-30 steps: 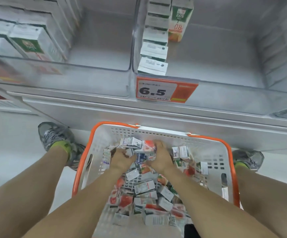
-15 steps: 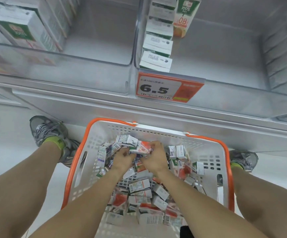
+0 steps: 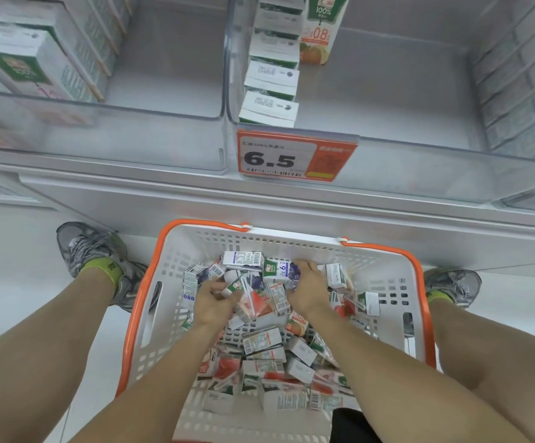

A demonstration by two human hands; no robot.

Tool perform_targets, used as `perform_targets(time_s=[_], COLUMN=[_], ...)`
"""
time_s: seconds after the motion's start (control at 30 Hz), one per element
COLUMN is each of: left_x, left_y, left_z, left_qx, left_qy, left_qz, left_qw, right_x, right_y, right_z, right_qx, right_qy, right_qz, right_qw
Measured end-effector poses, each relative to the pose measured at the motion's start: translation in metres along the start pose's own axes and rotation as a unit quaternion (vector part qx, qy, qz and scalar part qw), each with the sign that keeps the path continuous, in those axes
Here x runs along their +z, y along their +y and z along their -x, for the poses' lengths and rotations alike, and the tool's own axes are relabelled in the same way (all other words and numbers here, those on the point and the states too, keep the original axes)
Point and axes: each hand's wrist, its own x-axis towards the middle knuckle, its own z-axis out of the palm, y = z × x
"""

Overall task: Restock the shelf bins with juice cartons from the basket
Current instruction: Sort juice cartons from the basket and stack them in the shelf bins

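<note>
A white basket (image 3: 176, 266) with an orange rim stands on the floor between my feet, filled with several small juice cartons. My left hand (image 3: 210, 303) grips a red-and-white carton (image 3: 247, 302) near the basket's middle. My right hand (image 3: 307, 287) curls over a blue-labelled carton (image 3: 279, 270) at the far side of the pile. Above, clear shelf bins (image 3: 387, 100) hold a row of white-topped cartons (image 3: 271, 107) and one upright orange carton (image 3: 319, 30).
An orange price tag reading 6.5 (image 3: 291, 158) hangs on the bin's front edge. The left bin (image 3: 164, 75) holds larger green-labelled cartons (image 3: 26, 65) at its left side. My shoes (image 3: 93, 254) flank the basket on a white floor.
Both hands have separated slightly inside the basket. The left hand has closed on a red-and-white carton and the right hand has taken a blue-labelled one. The camera has moved closer.
</note>
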Motion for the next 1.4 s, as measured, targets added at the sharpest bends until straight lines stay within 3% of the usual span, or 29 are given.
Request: perform_targets(time_s=[0.23, 0.4, 0.53, 0.63, 0.83, 0.97, 1.1, 1.17, 1.27, 1.4], left_x=[-0.019, -0.024, -0.029, -0.037, -0.055, -0.084, -0.127, -0.150, -0.182, -0.207], left_y=[-0.004, 0.004, 0.015, 0.025, 0.052, 0.106, 0.183, 0.211, 0.230, 0.240], left_z=[0.000, 0.007, 0.015, 0.023, 0.043, 0.064, 0.090, 0.104, 0.126, 0.147], left_qx=[-0.020, -0.048, -0.100, -0.098, 0.026, 0.166, 0.256, 0.283, 0.310, 0.347], left_qy=[-0.054, -0.104, -0.155, -0.186, -0.177, -0.232, -0.251, -0.257, -0.242, -0.189], left_qz=[0.024, 0.045, 0.063, 0.056, -0.088, -0.255, -0.350, -0.350, -0.265, -0.114], left_qw=[0.998, 0.992, 0.981, 0.976, 0.980, 0.924, 0.865, 0.855, 0.880, 0.911], right_x=[0.012, 0.011, 0.009, 0.003, -0.015, -0.037, -0.069, -0.091, -0.135, -0.181], right_y=[-0.001, -0.005, -0.007, -0.009, -0.016, -0.037, -0.075, -0.098, -0.132, -0.153], right_z=[-0.001, -0.003, -0.005, -0.008, 0.009, 0.025, 0.050, 0.062, 0.082, 0.104], right_qx=[0.023, -0.020, -0.022, -0.004, 0.017, 0.100, 0.112, 0.087, 0.040, -0.062], right_qy=[-0.040, -0.010, -0.026, -0.064, -0.087, -0.199, -0.391, -0.437, -0.439, -0.500], right_qz=[0.039, 0.080, 0.059, 0.113, 0.174, 0.052, -0.141, -0.203, -0.293, -0.415], right_qw=[0.998, 0.997, 0.998, 0.992, 0.981, 0.973, 0.903, 0.872, 0.848, 0.758])
